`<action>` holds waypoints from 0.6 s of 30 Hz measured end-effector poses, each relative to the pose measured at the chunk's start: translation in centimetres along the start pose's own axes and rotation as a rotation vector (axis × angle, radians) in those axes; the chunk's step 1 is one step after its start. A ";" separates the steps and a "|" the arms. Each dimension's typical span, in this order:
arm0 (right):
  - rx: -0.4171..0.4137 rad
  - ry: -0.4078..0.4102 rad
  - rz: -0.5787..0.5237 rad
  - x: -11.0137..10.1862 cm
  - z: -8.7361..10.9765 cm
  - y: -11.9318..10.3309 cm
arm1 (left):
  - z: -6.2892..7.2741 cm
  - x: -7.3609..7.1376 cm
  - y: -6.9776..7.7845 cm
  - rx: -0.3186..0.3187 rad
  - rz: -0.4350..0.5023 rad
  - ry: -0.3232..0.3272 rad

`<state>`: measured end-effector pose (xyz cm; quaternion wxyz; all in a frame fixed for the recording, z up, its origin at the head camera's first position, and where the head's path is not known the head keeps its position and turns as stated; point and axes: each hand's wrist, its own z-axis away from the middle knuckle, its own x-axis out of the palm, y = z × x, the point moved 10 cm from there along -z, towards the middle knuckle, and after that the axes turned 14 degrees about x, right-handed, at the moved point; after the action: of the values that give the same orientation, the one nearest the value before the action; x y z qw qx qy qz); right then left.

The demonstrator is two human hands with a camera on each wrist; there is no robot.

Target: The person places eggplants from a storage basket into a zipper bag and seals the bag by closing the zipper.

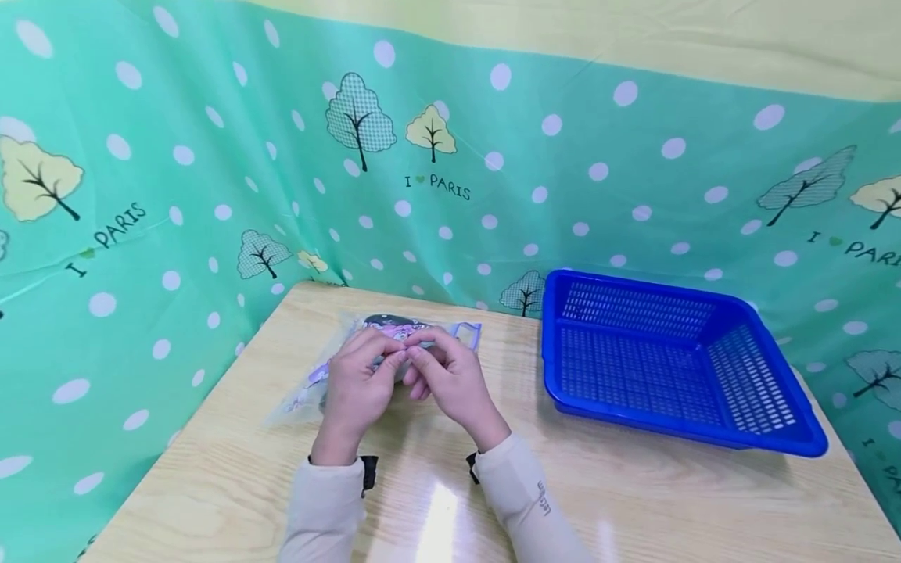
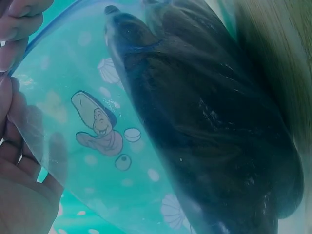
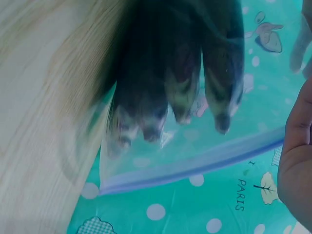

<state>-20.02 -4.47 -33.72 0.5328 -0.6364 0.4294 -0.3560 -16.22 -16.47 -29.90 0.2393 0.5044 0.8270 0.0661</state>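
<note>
A clear zip bag [image 1: 299, 403] with a purple-blue seal strip and cartoon shell prints stands between both hands over the table. Inside it lie several long dark items with tapered ends [image 3: 223, 97]; their kind is hard to tell through the plastic. The left hand [image 1: 360, 385] pinches the bag's top edge between thumb and forefinger. Close against it, the right hand [image 1: 450, 374] pinches the same edge, fingertips nearly meeting the left ones. In the left wrist view the dark items [image 2: 204, 126] fill the lower part of the bag, below the gripped seal.
A blue perforated basket [image 1: 633, 414] stands on the right of the wooden table [image 1: 232, 485]. Behind and to the left hangs a green dotted cloth [image 1: 450, 258] printed with trees. Dark straps circle both wrists.
</note>
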 end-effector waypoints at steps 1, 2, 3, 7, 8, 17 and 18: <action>-0.005 -0.001 0.007 -0.1 0.0 -0.1 | -0.1 0.1 0.0 0.002 0.004 0.002; -0.007 0.000 0.014 -0.3 0.0 -0.1 | -0.2 0.2 0.0 0.001 0.010 0.005; -0.010 0.000 0.019 -0.4 0.0 -0.2 | -0.2 0.2 0.0 -0.001 0.014 0.007; -0.005 -0.006 0.031 -0.7 -0.1 0.1 | -0.4 0.3 0.1 0.005 0.032 0.032; 0.001 -0.010 0.034 -0.7 -0.1 0.2 | -0.4 0.3 0.1 0.010 0.032 0.041; 0.014 0.020 0.219 -1.2 -0.4 1.3 | 0.0 -0.8 -0.5 -0.033 0.051 0.147; -0.003 0.028 0.268 -1.3 -0.4 1.3 | 0.1 -0.9 -0.5 -0.034 0.052 0.153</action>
<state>-21.09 -3.50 -34.91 0.5686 -0.5689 0.5187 -0.2898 -16.28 -17.49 -29.86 0.1822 0.5149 0.8283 0.1249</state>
